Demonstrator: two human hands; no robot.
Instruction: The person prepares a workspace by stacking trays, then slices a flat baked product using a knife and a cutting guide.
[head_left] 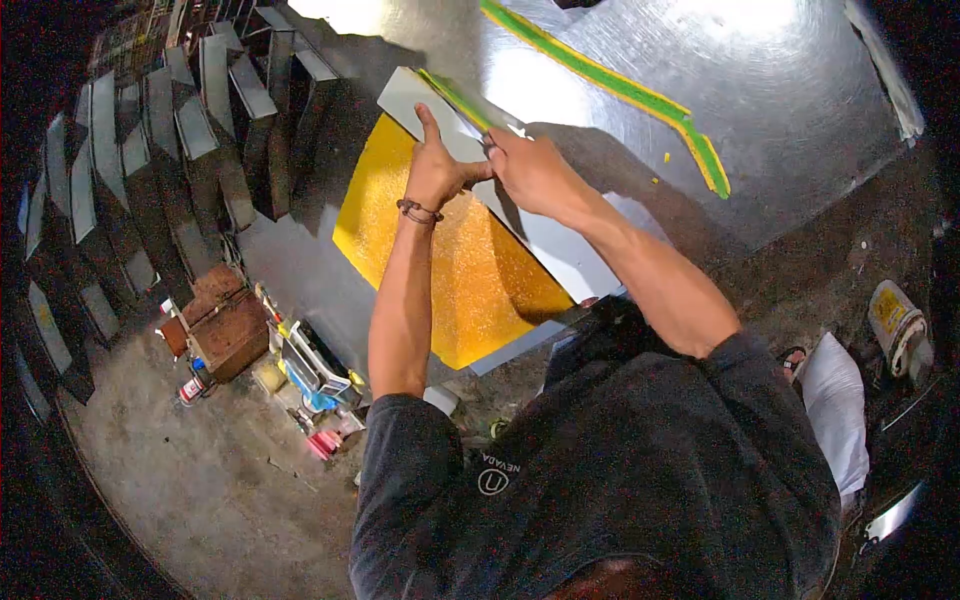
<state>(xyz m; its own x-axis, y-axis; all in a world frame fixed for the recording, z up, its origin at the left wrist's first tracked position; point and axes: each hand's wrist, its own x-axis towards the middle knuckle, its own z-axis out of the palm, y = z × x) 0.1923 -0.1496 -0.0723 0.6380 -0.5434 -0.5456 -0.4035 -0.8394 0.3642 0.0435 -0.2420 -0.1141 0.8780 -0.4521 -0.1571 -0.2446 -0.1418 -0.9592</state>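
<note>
A yellow sheet [450, 270] with a speckled surface lies on the metal table, and a long white board [560, 250] lies along its upper right edge. My left hand [437, 172] rests on the board with thumb and finger spread, a dark bracelet at its wrist. Touching or almost touching that thumb, my right hand [520, 172] is closed around something small, mostly hidden by the fingers. A thin green and yellow strip [455, 98] runs along the board's far edge, up to the right hand.
A curved green and yellow offcut [630, 92] lies on the metal table [800, 130]. Many bent metal pieces [160, 130] stand at left. Below them are a brown box [228, 335] and a tool holder [315, 365]. A white sack [835, 410] and a bucket [893, 315] stand at right.
</note>
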